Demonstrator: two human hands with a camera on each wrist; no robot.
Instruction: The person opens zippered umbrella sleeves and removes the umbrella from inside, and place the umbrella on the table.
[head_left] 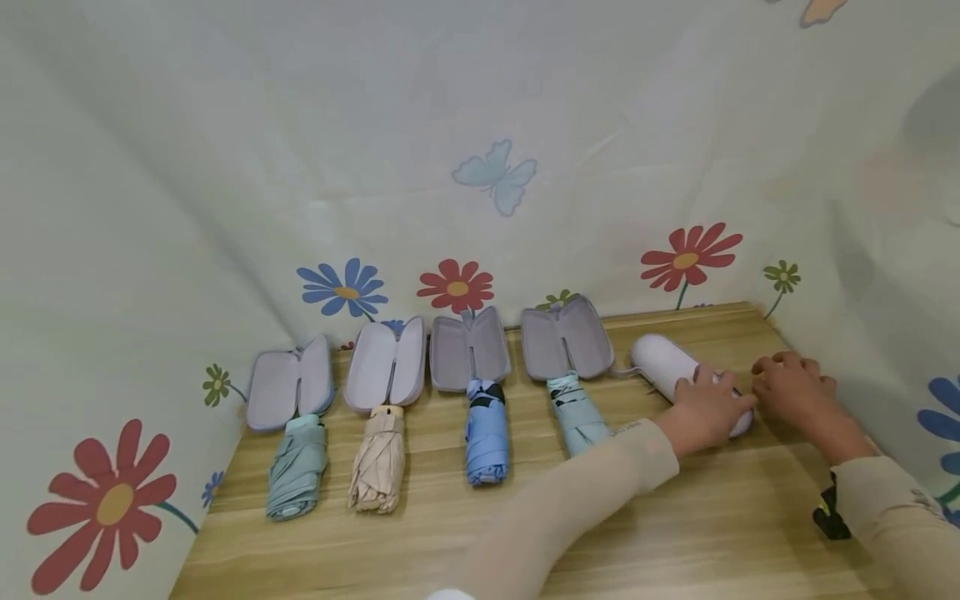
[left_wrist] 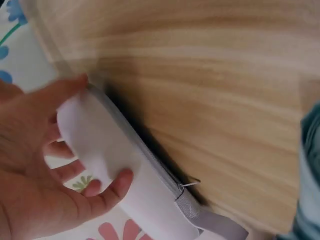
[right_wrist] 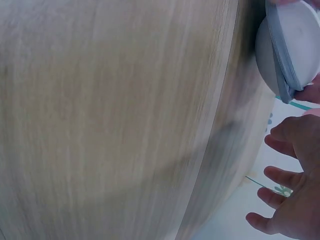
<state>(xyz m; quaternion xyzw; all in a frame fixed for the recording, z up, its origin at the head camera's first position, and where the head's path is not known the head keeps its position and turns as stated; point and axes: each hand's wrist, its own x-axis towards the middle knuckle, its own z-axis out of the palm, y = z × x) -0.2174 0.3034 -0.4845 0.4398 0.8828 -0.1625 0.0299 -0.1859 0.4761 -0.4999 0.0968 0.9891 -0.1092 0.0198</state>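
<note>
A closed pale lilac zip case (head_left: pixel 663 362) lies slanted at the right end of the wooden table. My left hand (head_left: pixel 705 408) grips its nearer end, one digit at the tip by the zipper and another on the shell. In the left wrist view, the case (left_wrist: pixel 120 150) shows its zipper along one side and a grey strap (left_wrist: pixel 220 222) at the far end. Just off the case's near end is my right hand (head_left: pixel 797 396). In the right wrist view its fingers (right_wrist: pixel 272 172) are loosely bent and spread, holding nothing.
Left of the hands, several open zip cases (head_left: pixel 470 354) stand in a row along the back edge. Before them lie folded compact umbrellas: green (head_left: pixel 296 471), beige (head_left: pixel 377 462), blue (head_left: pixel 487 437) and pale green (head_left: pixel 581 421). A black item (head_left: pixel 831 512) shows by the right sleeve. Flower-patterned cloth surrounds the table.
</note>
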